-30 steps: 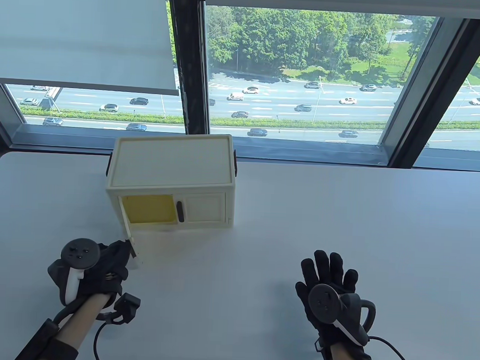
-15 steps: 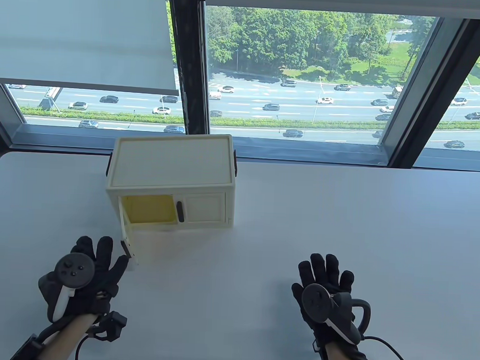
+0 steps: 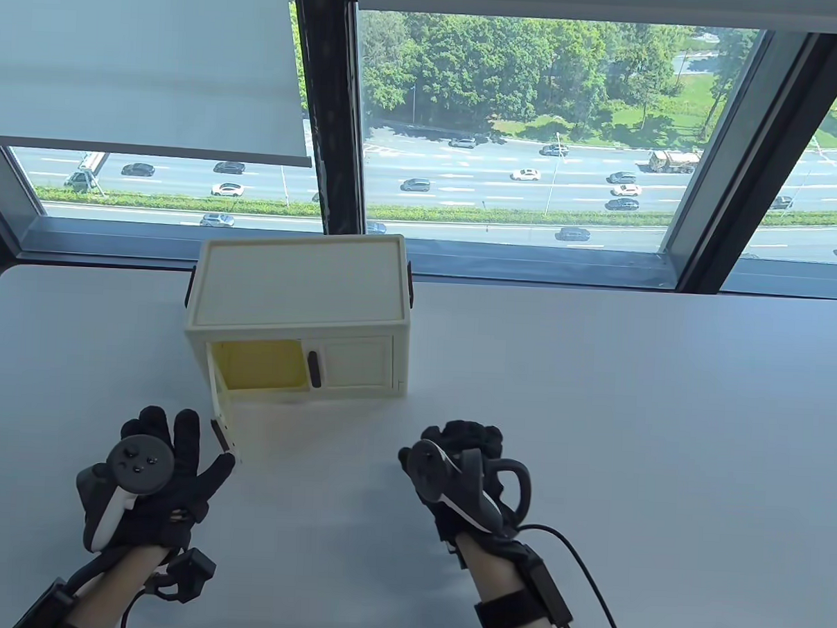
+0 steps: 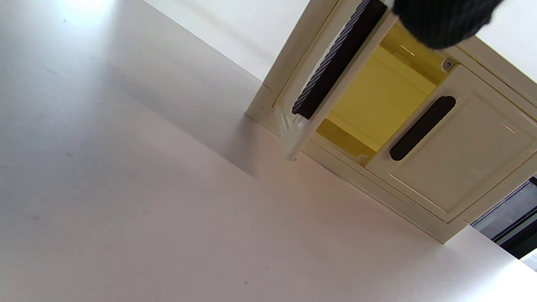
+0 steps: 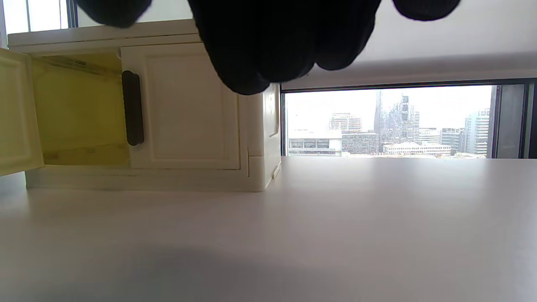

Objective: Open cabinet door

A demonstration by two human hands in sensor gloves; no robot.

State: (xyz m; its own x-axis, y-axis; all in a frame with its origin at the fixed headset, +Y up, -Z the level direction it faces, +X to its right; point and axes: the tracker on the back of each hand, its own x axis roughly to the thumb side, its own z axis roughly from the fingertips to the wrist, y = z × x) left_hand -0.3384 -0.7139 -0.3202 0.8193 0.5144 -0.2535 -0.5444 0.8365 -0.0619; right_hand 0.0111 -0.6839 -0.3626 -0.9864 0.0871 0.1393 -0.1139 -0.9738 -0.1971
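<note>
Resting palm-down near the front left of the table (image 3: 596, 377), the left hand (image 3: 151, 483) has its fingers spread and holds nothing; its fingertips lie just beside the free edge of the open left door (image 3: 221, 416), and whether one brushes that edge cannot be told. Left of this hand the tabletop runs bare to the rounded left edge.

The cabinet (image 3: 299, 309) stands toward the back left of the table, its rear close to the window sill (image 3: 531, 267). Its left door is swung out toward the viewer, hinged at the cabinet's left side, showing a yellow interior (image 3: 260, 364). In the left wrist view the dark handle (image 4: 337, 61) runs along that door's free edge, with one gloved fingertip (image 4: 444, 21) hanging in front of the opening. The right door (image 3: 357, 361) sits flush and closed, its own dark handle (image 3: 313, 370) at the centre line.

Between the open door and the right hand (image 3: 463, 479) lies a stretch of bare table. The right hand hovers in front of the cabinet's right half, apart from it, fingers curled loosely downward and gripping nothing; the right wrist view shows the fingertips (image 5: 260, 50) bunched together above the table. To the right, the table stays open all the way to its far edge.
</note>
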